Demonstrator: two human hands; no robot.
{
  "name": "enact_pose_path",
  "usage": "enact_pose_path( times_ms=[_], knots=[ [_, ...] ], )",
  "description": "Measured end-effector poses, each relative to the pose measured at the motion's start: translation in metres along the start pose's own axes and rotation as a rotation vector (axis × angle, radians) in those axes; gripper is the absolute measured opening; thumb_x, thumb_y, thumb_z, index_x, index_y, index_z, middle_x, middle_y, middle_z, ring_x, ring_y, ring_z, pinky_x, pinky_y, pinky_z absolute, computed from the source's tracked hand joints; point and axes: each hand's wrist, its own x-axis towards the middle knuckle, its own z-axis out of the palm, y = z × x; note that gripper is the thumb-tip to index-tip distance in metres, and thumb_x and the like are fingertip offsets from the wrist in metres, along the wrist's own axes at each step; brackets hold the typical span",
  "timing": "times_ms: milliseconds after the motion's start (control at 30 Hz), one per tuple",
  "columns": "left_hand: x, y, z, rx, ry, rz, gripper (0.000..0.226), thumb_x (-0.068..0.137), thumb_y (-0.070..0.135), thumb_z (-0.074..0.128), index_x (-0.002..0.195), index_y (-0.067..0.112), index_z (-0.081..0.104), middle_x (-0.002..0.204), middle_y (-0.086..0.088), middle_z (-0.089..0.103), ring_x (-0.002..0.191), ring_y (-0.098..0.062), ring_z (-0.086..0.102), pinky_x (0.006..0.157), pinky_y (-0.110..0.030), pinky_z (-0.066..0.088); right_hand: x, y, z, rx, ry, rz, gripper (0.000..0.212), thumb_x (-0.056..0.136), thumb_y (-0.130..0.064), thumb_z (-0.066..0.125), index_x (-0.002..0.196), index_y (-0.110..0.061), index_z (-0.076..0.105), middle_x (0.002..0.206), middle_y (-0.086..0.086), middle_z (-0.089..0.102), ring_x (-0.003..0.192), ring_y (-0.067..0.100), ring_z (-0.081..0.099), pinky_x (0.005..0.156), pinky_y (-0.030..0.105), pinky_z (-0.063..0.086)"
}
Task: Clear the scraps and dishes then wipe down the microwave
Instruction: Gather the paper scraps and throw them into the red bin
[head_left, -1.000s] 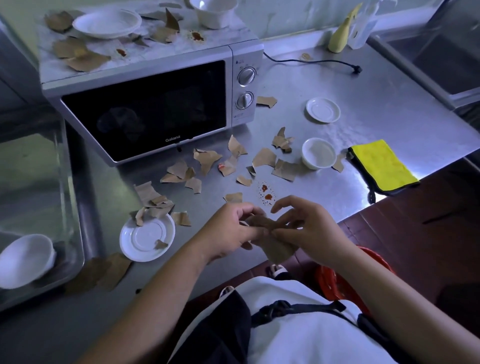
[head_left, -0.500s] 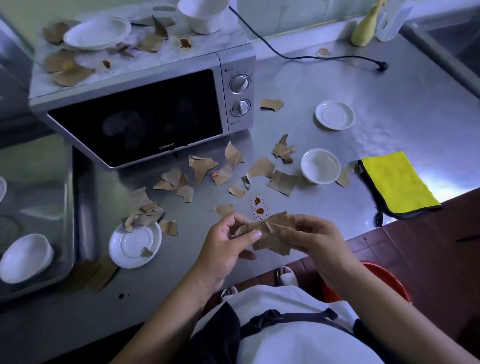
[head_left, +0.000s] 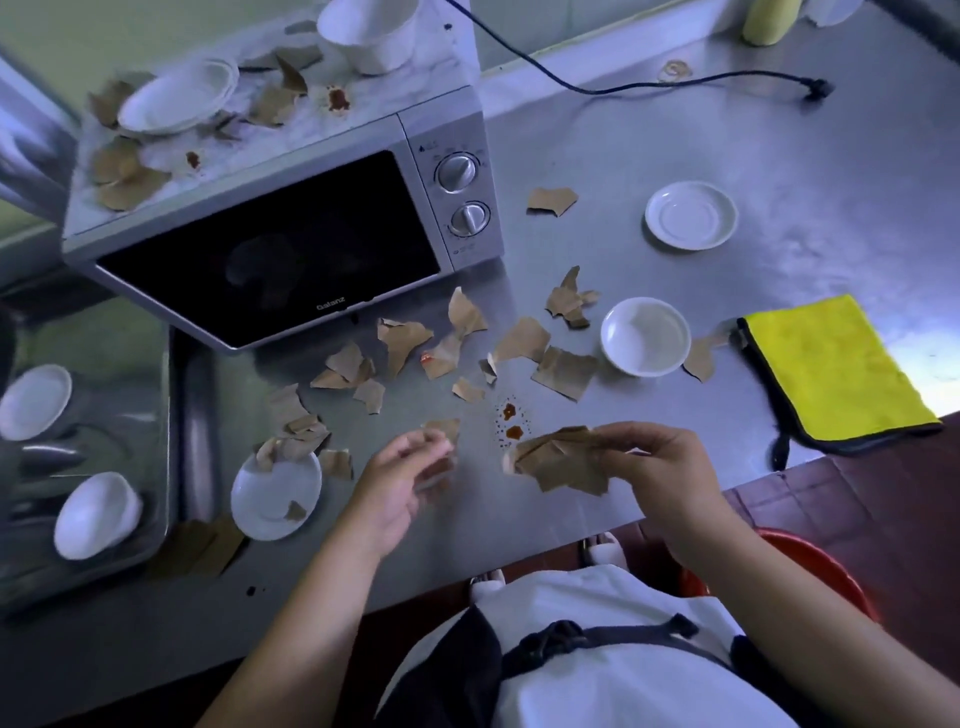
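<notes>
The right hand (head_left: 654, 467) pinches a bunch of brown paper scraps (head_left: 558, 460) above the near edge of the tabletop (head_left: 779, 156); the left hand (head_left: 400, 483), blurred, hovers left of it with loosely bent fingers holding nothing. More scraps (head_left: 405, 338) lie scattered in front of the microwave (head_left: 270, 249), around a white bowl (head_left: 645, 336) and two saucers (head_left: 691, 214), with further scraps and dishes (head_left: 179, 96) on the microwave's top. A yellow cloth (head_left: 831, 369) lies at the right.

head view, looking steeply down
</notes>
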Motion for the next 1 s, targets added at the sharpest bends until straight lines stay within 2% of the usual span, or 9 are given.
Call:
enact_pose_path(
  times_ms=[67,100,233,367,533,633,700,833,1000],
  knots=[
    [0.028,-0.007,-0.01,0.269,0.264,0.011,0.016,0.085,0.007,0.072,0.099,0.013,0.068,0.098,-0.006,0.07,0.085,-0.018,0.065,0.073,-0.029,0.051,0.004,0.005,-0.012,0.009,0.061,0.013,0.034,0.081,0.012,0.068,0.073,-0.02,0.077,0.066,-0.005,0.072,0.072,0.021,0.065,0.07,0.03,0.056],
    [0.04,-0.012,-0.011,0.389,0.334,0.029,0.017,0.086,0.007,0.071,0.102,0.012,0.068,0.099,-0.005,0.07,0.086,-0.019,0.064,0.073,-0.028,0.05,0.004,0.007,-0.018,0.025,0.071,0.02,0.034,0.081,0.013,0.066,0.075,-0.018,0.077,0.067,-0.002,0.072,0.071,0.021,0.066,0.068,0.029,0.057],
    [0.075,-0.023,-0.006,0.785,0.375,0.112,0.039,0.083,0.017,0.077,0.119,0.013,0.062,0.109,-0.003,0.063,0.097,-0.023,0.061,0.081,-0.03,0.045,0.004,0.011,-0.035,0.137,0.033,0.039,0.029,0.083,0.014,0.063,0.088,-0.009,0.079,0.082,0.02,0.074,0.074,0.032,0.068,0.075,0.042,0.06],
    [0.095,-0.027,-0.001,1.062,0.456,0.111,0.051,0.079,0.026,0.078,0.125,0.021,0.057,0.121,-0.008,0.054,0.096,-0.029,0.061,0.077,-0.032,0.047,0.005,0.014,-0.049,0.176,0.06,0.036,0.035,0.084,0.016,0.062,0.078,-0.015,0.077,0.065,0.005,0.072,0.065,0.025,0.067,0.069,0.036,0.061],
    [0.099,-0.029,0.004,1.096,0.496,0.067,0.023,0.078,0.021,0.079,0.089,0.021,0.058,0.115,-0.01,0.049,0.088,-0.032,0.061,0.079,-0.036,0.052,0.01,0.02,-0.065,0.153,0.063,0.009,0.031,0.084,0.014,0.063,0.084,-0.014,0.077,0.075,0.012,0.073,0.072,0.03,0.068,0.067,0.036,0.059],
    [0.099,-0.03,0.003,1.095,0.486,0.071,0.033,0.076,0.02,0.08,0.101,0.022,0.058,0.117,-0.008,0.05,0.092,-0.03,0.06,0.078,-0.034,0.049,0.012,0.019,-0.071,0.19,0.042,-0.006,0.031,0.082,0.016,0.063,0.084,-0.012,0.078,0.08,0.02,0.073,0.073,0.033,0.067,0.069,0.037,0.057],
    [0.097,-0.03,0.003,1.11,0.472,0.072,0.041,0.077,0.02,0.08,0.111,0.024,0.057,0.117,-0.006,0.049,0.097,-0.03,0.06,0.079,-0.034,0.048,0.013,0.017,-0.074,0.182,0.005,-0.023,0.033,0.083,0.016,0.063,0.082,-0.013,0.079,0.078,0.019,0.073,0.072,0.032,0.068,0.068,0.036,0.057],
    [0.092,-0.03,0.001,1.145,0.516,0.062,0.03,0.076,0.024,0.082,0.093,0.028,0.057,0.112,-0.005,0.057,0.096,-0.028,0.059,0.07,-0.034,0.047,0.015,0.013,-0.078,0.158,-0.037,-0.06,0.036,0.084,0.015,0.062,0.079,-0.017,0.078,0.073,0.01,0.074,0.068,0.025,0.07,0.067,0.033,0.059],
    [0.08,-0.035,0.008,1.008,0.565,0.053,0.018,0.078,0.019,0.077,0.081,0.018,0.06,0.095,-0.008,0.067,0.083,-0.028,0.062,0.063,-0.029,0.043,0.027,0.012,-0.088,0.158,-0.025,-0.052,0.025,0.085,0.01,0.065,0.088,-0.012,0.078,0.088,0.02,0.075,0.079,0.032,0.069,0.074,0.037,0.058]
  ],
)
